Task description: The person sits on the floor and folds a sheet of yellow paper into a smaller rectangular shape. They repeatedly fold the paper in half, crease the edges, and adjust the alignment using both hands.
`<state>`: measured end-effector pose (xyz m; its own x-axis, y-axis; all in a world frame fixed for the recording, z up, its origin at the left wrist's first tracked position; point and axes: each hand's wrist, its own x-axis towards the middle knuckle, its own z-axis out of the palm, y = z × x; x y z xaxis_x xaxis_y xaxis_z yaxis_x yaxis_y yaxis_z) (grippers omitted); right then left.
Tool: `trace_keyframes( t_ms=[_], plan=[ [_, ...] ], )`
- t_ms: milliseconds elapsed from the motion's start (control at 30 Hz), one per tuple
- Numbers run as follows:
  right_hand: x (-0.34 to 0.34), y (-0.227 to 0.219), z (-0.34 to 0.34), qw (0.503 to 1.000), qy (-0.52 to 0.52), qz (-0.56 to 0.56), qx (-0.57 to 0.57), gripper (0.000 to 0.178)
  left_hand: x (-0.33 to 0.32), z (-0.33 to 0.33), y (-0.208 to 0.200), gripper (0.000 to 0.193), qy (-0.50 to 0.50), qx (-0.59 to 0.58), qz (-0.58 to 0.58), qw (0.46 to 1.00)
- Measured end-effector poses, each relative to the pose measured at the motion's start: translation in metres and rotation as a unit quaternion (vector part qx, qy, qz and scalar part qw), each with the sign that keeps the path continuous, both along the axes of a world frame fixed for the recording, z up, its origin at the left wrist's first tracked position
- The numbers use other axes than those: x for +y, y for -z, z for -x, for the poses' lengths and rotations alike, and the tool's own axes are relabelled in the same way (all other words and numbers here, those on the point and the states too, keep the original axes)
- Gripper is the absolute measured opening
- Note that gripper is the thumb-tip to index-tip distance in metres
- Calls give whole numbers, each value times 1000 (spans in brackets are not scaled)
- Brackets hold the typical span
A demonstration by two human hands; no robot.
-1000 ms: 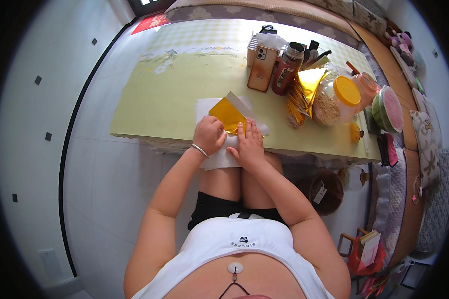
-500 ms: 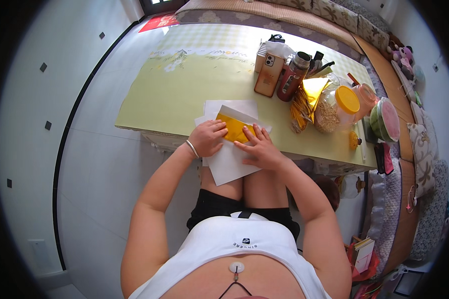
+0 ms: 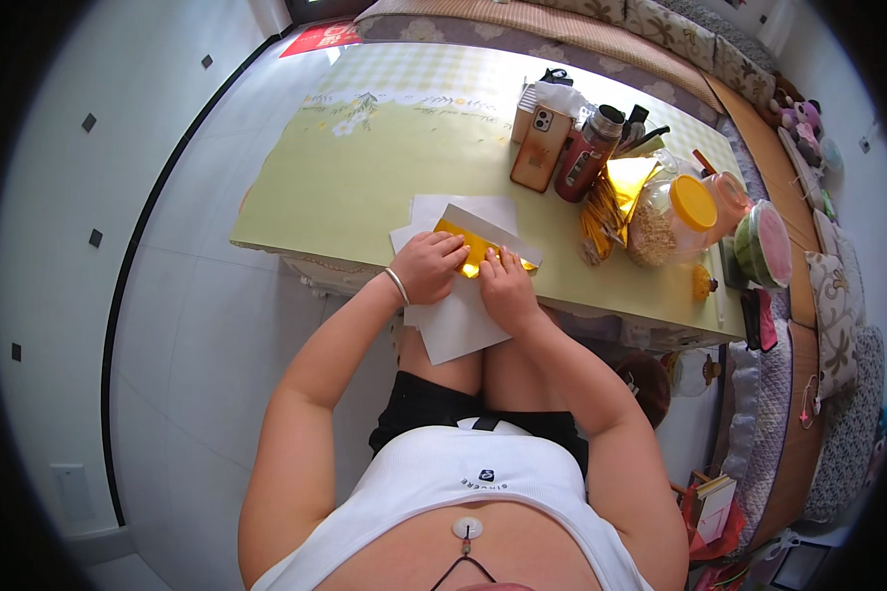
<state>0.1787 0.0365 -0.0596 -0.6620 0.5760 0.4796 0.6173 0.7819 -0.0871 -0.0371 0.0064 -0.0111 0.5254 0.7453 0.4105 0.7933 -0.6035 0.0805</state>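
Note:
A sheet of gold foil paper (image 3: 477, 244) with a pale strip along its far edge lies on white paper sheets (image 3: 461, 327) at the table's near edge. My left hand (image 3: 431, 267) closes its fingers on the left part of the foil paper. From the right, my right hand (image 3: 508, 288) pinches the near edge, thumb and fingertips close together. Near the hands the edge looks bent upward and catches the light. Part of the white sheets hangs over the table edge above my thighs. The undersides of my fingers and the paper's near edge are partly hidden.
On the green table (image 3: 325, 192), a phone (image 3: 541, 148) leans beside a red thermos (image 3: 586, 156). Gold foil packaging (image 3: 629, 179), a yellow-lidded jar (image 3: 650, 231), a pink container (image 3: 725, 197) and a watermelon piece (image 3: 759, 244) stand at the right. A cushioned sofa (image 3: 803, 355) runs alongside.
My right hand has gone from spread flat on the foil paper to a pinch at its near edge, moving closer to my left hand. The near edge now looks lifted.

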Motion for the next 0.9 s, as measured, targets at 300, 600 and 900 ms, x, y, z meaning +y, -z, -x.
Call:
trace_keyframes(
  t_ms=[300,600,900],
  plan=[
    [32,-25,-36,997,-62,4,50,23,-9,-5,10,16,-4,-60,-110,992],
    [1,-22,-16,980,-49,151,118,20,-28,-26,14,13,-106,-238,-34,965],
    [2,-13,-1,972,44,120,199,19,-27,-10,22,11,-229,-302,10,925]
  ],
)
